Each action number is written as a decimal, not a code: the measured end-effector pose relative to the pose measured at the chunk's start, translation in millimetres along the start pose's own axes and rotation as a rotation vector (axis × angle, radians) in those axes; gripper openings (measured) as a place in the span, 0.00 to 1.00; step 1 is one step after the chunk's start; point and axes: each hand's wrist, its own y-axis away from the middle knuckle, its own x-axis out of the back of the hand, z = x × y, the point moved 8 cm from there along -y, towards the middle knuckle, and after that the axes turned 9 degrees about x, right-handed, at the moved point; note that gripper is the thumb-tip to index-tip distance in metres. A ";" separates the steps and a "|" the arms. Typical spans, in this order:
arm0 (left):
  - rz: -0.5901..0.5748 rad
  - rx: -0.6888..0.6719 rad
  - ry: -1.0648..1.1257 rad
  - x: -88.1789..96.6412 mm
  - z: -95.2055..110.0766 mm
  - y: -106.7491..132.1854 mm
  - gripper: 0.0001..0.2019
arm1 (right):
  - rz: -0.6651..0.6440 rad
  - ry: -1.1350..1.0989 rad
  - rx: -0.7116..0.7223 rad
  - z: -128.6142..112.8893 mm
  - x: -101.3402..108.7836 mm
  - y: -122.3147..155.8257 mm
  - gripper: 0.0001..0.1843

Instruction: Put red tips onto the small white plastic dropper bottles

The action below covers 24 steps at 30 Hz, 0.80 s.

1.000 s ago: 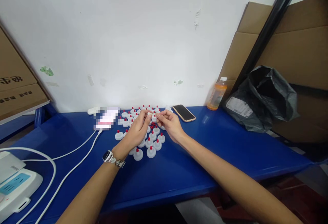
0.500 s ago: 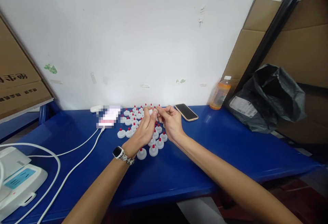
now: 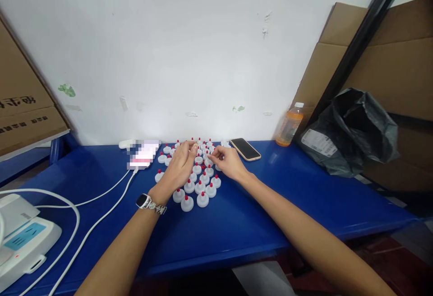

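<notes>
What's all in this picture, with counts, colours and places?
caps: many, white with red tips, table's middle
red bits: several, red, among caps
phone: one, black, right of caps
pixelated device: one, pale, left
cables: several, white, left
power strip: one, white, lower left
bottle: one, orange, right
bag: one, dark grey, right
boxes: at least two, brown, both sides
pole: one, black, right
table: one, blue, below caps
wall: one, white, behind
watch: one, white, left wrist
left hand: one, over caps
right hand: one, by caps

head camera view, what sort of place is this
Probably a small workshop or packing corner, though one view cannot settle it: many white caps with red tips stand grouped together, printed cardboard shows at the left, and a labelled grey plastic bag sits at the right.
</notes>
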 end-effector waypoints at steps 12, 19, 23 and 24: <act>-0.047 -0.092 -0.032 -11.3 8.5 2.8 0.21 | -0.169 0.324 0.074 -7.5 -1.8 1.3 0.07; -0.088 -0.164 -0.131 -22.6 27.8 -9.1 0.21 | 0.028 0.325 -0.080 30.1 48.1 10.5 0.10; -0.138 -0.212 -0.174 -40.8 41.4 -19.8 0.20 | -0.072 0.431 -0.134 46.5 52.8 19.5 0.07; -0.142 -0.217 -0.174 -44.4 43.7 -21.5 0.19 | -0.092 0.430 -0.146 48.9 52.1 21.2 0.07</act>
